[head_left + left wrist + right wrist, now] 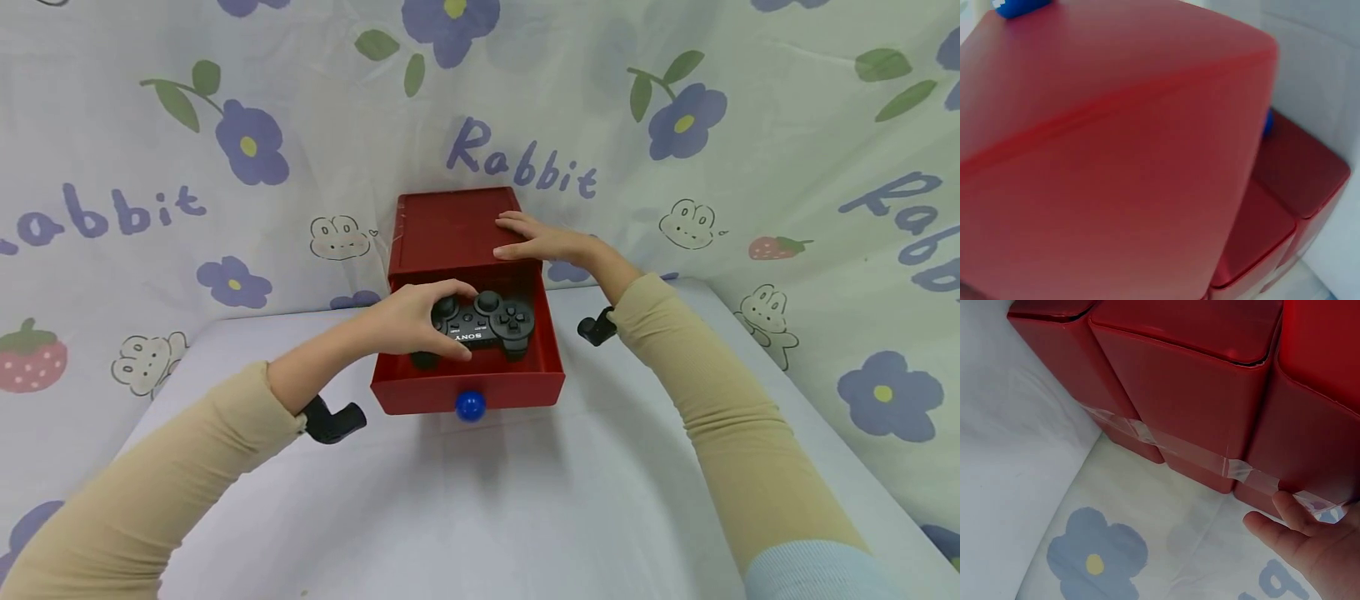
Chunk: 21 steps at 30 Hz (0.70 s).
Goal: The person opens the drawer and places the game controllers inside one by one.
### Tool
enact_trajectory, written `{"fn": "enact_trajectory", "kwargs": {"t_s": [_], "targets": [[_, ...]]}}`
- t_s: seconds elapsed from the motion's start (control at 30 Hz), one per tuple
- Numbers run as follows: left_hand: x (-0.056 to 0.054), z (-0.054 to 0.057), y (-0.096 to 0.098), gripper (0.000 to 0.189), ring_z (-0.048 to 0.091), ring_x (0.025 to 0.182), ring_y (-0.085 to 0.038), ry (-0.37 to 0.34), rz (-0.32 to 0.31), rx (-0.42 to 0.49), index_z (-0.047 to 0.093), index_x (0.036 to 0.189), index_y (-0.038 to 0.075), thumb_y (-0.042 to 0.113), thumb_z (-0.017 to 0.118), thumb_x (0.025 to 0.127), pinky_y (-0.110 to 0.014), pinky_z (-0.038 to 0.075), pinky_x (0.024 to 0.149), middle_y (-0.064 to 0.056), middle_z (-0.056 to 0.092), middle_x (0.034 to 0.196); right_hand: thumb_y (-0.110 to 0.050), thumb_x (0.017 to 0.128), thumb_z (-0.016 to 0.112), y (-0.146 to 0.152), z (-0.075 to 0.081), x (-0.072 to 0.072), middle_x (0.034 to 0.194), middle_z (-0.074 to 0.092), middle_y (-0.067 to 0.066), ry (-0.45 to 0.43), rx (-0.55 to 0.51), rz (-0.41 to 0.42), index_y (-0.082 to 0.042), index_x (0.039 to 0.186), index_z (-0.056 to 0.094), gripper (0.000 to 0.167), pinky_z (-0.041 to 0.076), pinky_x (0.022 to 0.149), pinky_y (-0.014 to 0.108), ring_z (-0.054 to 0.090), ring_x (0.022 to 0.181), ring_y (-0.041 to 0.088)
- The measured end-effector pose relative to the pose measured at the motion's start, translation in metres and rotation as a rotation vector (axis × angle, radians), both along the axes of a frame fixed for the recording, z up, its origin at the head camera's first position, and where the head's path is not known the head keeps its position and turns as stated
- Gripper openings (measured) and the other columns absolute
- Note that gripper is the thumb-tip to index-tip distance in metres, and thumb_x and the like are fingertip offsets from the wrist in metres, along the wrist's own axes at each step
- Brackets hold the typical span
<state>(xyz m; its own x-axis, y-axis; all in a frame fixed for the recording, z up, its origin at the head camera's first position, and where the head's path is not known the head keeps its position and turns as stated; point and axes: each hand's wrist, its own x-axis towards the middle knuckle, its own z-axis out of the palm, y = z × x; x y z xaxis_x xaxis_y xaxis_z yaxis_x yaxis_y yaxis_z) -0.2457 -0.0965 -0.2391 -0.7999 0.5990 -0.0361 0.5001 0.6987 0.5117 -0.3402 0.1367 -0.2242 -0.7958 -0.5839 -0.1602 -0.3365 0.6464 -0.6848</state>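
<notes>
A black Sony game controller (487, 325) lies in the pulled-out red drawer (420, 395), its left end partly hidden by my left hand (405, 321). That hand grips the controller's left end, thumb toward the drawer front and fingers at the far side. A blue round knob (470, 407) sits on the drawer's front. My right hand (543, 240) rests on the top right edge of the red drawer box (450, 229), fingers fairly straight. In the right wrist view, the right hand's fingers (1279, 540) show at the box's back edge.
Clear tape (1191, 453) runs across the stacked red units at the back. Lower closed drawers (1304, 165) show in the left wrist view. The box stands on a white-covered table (487, 508), against a flower-and-rabbit printed cloth (337, 125).
</notes>
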Motion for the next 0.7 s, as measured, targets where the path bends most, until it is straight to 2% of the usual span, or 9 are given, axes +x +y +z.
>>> {"fn": "enact_trajectory", "kwargs": {"t_s": [0.13,0.33,0.53,0.7], "targets": [[-0.004,-0.007,0.004,0.07,0.051,0.106,-0.026,0.005,0.008,-0.027,0.045,0.131,0.013,0.029,0.077,0.071,-0.04,0.051,0.082,-0.011,0.055,0.121,-0.034,0.091,0.048,0.0,-0.001,-0.001,0.154,-0.004,0.004,-0.002,0.0,-0.001,-0.011,0.148,0.01,0.072,0.012,0.111,0.051,-0.004,0.141,0.024],[-0.007,-0.014,0.009,0.07,0.053,0.101,-0.025,-0.004,0.001,-0.054,0.044,0.131,0.011,0.028,0.077,0.072,-0.038,0.05,0.083,-0.012,0.056,0.117,-0.033,0.091,0.048,0.0,-0.001,-0.001,0.154,-0.004,0.003,-0.009,-0.004,-0.009,-0.012,0.148,0.01,0.072,0.012,0.111,0.051,-0.004,0.141,0.024],[-0.009,-0.018,0.009,0.072,0.055,0.096,-0.024,-0.018,0.016,-0.086,0.042,0.131,0.013,0.029,0.078,0.071,-0.036,0.05,0.081,-0.011,0.057,0.114,-0.031,0.091,0.048,-0.001,-0.001,0.0,0.154,-0.005,0.004,-0.015,-0.018,-0.001,-0.011,0.148,0.009,0.072,0.011,0.111,0.051,-0.004,0.141,0.024],[-0.01,-0.019,0.009,0.073,0.053,0.102,-0.026,-0.031,0.024,-0.111,0.04,0.133,0.015,0.031,0.077,0.072,-0.04,0.049,0.085,-0.012,0.056,0.118,-0.031,0.091,0.048,0.0,-0.002,-0.001,0.154,-0.005,0.004,-0.017,-0.021,-0.001,-0.011,0.148,0.009,0.072,0.01,0.111,0.051,-0.005,0.141,0.024]]}}
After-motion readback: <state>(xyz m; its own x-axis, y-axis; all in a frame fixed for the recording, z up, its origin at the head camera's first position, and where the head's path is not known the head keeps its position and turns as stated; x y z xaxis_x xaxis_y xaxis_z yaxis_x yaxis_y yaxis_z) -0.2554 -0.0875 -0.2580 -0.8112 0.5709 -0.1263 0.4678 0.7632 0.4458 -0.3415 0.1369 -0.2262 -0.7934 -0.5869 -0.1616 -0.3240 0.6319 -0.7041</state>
